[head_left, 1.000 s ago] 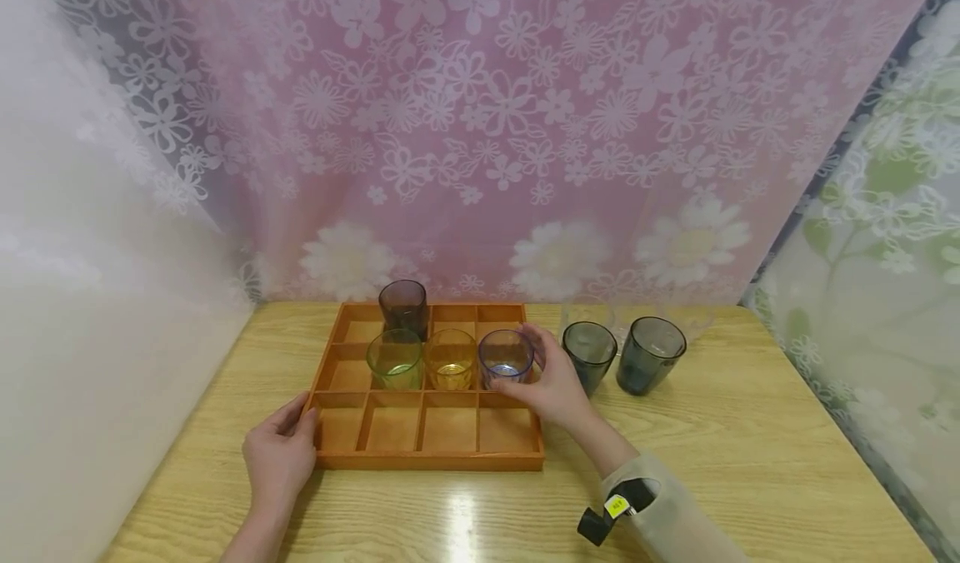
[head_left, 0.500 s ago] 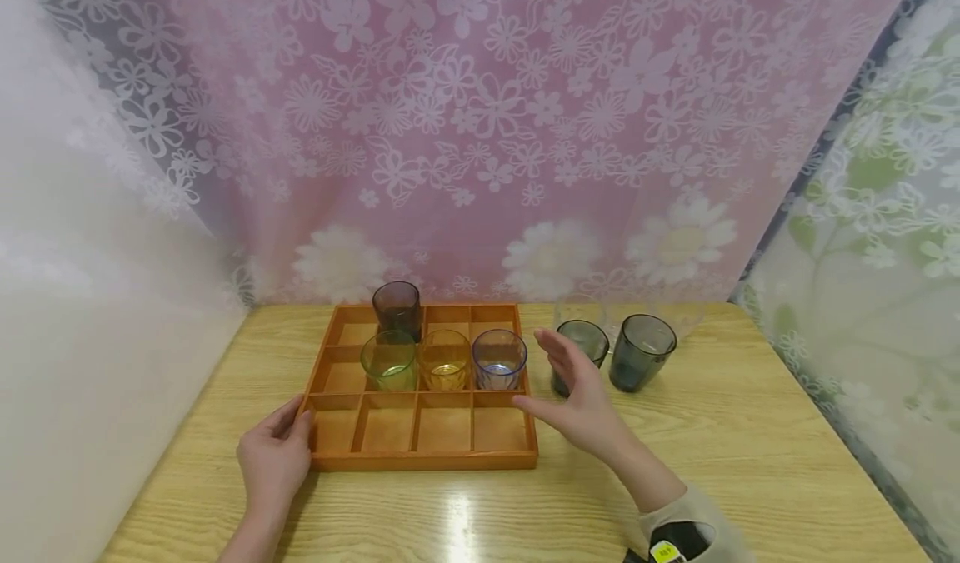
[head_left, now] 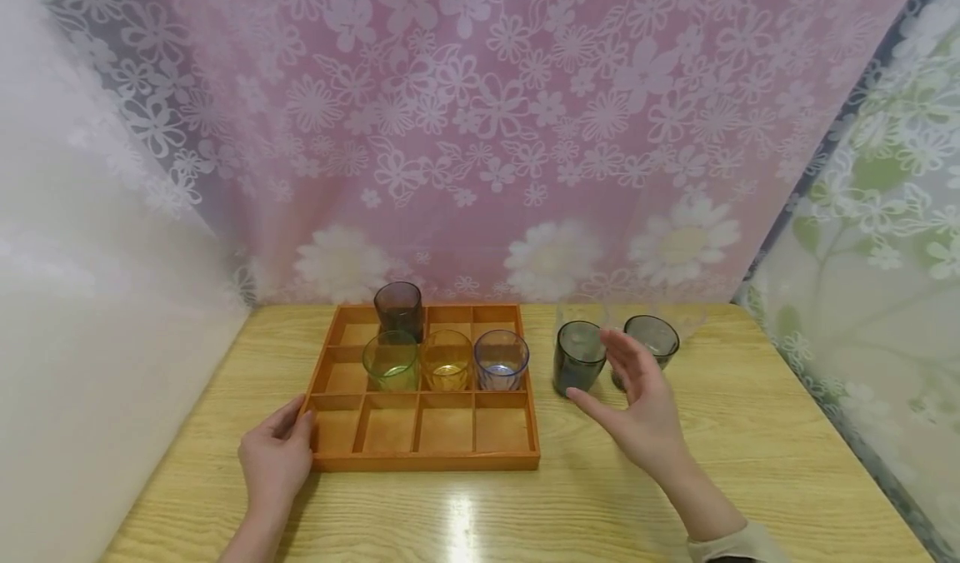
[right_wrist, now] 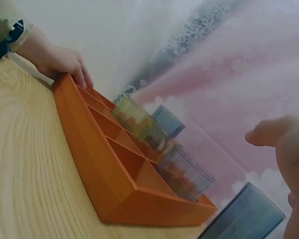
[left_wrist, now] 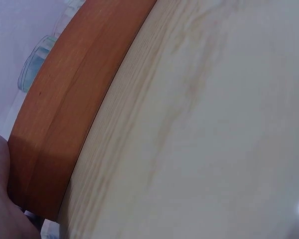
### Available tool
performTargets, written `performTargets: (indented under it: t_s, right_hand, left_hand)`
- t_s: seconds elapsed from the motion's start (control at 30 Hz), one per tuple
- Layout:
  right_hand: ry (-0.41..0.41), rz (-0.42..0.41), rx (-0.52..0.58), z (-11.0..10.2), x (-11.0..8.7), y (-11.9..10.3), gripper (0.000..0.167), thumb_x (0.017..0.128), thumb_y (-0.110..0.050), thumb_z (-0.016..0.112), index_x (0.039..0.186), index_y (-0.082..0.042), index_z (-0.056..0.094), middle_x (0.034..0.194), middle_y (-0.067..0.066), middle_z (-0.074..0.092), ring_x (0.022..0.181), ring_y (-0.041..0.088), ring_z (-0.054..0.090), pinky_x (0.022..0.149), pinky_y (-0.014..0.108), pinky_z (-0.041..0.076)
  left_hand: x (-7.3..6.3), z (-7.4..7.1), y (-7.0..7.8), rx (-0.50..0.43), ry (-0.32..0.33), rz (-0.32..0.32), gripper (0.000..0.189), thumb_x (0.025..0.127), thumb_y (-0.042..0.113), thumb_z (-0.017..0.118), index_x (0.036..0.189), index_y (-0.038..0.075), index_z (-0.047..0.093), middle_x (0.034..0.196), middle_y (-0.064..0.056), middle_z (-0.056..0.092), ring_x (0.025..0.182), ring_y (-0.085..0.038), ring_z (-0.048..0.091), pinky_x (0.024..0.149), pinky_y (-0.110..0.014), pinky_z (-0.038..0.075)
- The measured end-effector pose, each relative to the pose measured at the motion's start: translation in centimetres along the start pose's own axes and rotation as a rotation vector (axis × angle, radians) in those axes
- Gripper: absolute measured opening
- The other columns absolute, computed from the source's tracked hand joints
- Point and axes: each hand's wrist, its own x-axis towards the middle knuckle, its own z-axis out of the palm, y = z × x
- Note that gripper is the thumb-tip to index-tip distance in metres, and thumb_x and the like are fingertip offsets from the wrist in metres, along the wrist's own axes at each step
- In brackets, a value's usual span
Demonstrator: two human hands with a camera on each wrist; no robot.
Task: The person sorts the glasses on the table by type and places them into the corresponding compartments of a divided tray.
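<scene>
My left hand (head_left: 276, 446) grips the left edge of a brown wooden compartment tray (head_left: 426, 461) near its front corner. In the tray's middle row stand a green glass (head_left: 392, 363), a yellow glass (head_left: 447, 361) and a blue-rimmed clear glass (head_left: 501, 361), side by side. Behind the green one a dark purple-grey glass (head_left: 400, 309) stands in the back row. My right hand (head_left: 648, 417) has its thumb and fingers spread and holds nothing. It is just right of a grey glass (head_left: 577, 359) on the table and partly hides a second grey glass (head_left: 651, 338).
The light wooden table (head_left: 450, 517) runs up to a pink flowered curtain (head_left: 480, 171) at the back. Faint clear glassy outlines show behind the grey glasses. Pale hangings close off both sides.
My right hand has let go of the blue-rimmed glass, leaving it in the tray, and has moved right past the nearer grey glass. My left hand stays on the tray edge.
</scene>
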Motion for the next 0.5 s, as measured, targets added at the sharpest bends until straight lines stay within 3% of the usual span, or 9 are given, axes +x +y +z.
performTargets:
  t_s: [0.23,0.3,0.43,0.5]
  right_hand:
    - [0.022,0.103,-0.120,-0.6,0.5,1.7,0.091,0.084,-0.001,0.091,0.158,0.002,0.038,0.162,0.015,0.042,0.151,0.037,0.036,0.117,0.017,0.032]
    - [0.013,0.143,-0.144,-0.5,0.6,2.5,0.095,0.084,-0.007,0.092,0.159,0.001,0.036,0.163,0.018,0.040,0.152,0.039,0.035,0.119,0.020,0.031]
    - [0.007,0.203,-0.134,0.0,0.8,4.0,0.101,0.083,-0.012,0.094,0.161,0.002,0.032,0.165,0.021,0.035,0.153,0.040,0.031,0.125,0.040,0.028]
    - [0.005,0.221,-0.104,0.3,0.8,4.6,0.103,0.083,-0.011,0.094,0.162,0.002,0.029,0.165,0.022,0.033,0.153,0.040,0.031,0.125,0.045,0.028]
  left_hand:
    - [0.0,-0.2,0.0,0.008,0.009,-0.001,0.028,0.098,0.000,0.073,0.126,-0.001,0.076,0.121,-0.020,0.074,0.100,-0.004,0.068,0.075,-0.007,0.052]
    - [0.0,-0.2,0.1,0.007,0.006,0.003,0.028,0.098,0.000,0.073,0.126,-0.002,0.076,0.121,-0.020,0.074,0.101,-0.007,0.070,0.074,-0.007,0.052]
    - [-0.1,-0.2,0.3,0.013,-0.003,0.002,0.028,0.098,0.000,0.073,0.126,-0.003,0.075,0.121,-0.022,0.073,0.109,-0.030,0.070,0.073,-0.005,0.051]
    - [-0.2,-0.2,0.3,0.015,-0.005,0.001,0.028,0.098,0.000,0.073,0.126,-0.003,0.075,0.121,-0.022,0.074,0.110,-0.034,0.070,0.073,-0.005,0.050]
